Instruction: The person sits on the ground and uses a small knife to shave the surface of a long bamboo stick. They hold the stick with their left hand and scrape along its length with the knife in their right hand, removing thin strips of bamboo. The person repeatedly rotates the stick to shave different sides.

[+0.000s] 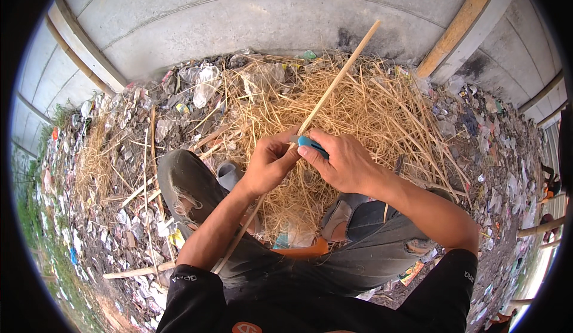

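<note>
A long, pale strip of wood or bamboo [341, 76] runs diagonally through my hands, its far end raised toward the wall and its near end passing under my left forearm. My left hand [271, 161] is closed around the strip at its middle. In my right hand [346, 161] is a utility knife with a blue handle [313, 146]. Its blade lies against the strip, just beside the left fingers. Below the hands, a heap of thin straw-coloured shavings [358, 106] spreads over the ground between my bent knees and beyond.
A grey concrete panel wall [239, 25] with upright posts, one faced with wood [456, 28], stands ahead. Scraps of plastic litter [89, 172] cover the ground on both sides. Several loose sticks [146, 201] lie left of my knee. Part of an orange seat [304, 249] shows beneath me.
</note>
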### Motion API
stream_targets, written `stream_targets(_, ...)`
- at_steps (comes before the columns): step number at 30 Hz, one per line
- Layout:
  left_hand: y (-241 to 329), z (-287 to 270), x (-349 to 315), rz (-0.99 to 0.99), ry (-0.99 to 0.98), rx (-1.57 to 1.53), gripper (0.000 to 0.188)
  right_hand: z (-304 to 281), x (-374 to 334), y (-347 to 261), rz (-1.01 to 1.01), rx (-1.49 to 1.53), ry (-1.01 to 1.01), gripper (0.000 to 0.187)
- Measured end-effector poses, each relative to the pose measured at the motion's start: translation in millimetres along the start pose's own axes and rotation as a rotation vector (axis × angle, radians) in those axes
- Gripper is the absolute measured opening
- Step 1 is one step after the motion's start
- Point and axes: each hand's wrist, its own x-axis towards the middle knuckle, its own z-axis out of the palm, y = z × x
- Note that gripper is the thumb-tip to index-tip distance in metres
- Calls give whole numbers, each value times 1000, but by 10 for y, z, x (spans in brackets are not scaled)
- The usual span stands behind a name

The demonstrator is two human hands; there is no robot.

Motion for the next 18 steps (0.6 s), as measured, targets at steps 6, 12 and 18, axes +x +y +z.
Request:
stream_targets(6,-49,-21,64,46,31,27,37,-15,110,124,7,-126,26,45)
stream_targets(12,-259,21,-184,106,-3,18,40,-960,348,879,232,-98,635,42)
stream_targets(18,-30,71,-31,4,-40,-74,44,-729,40,416,71,-105,399,42)
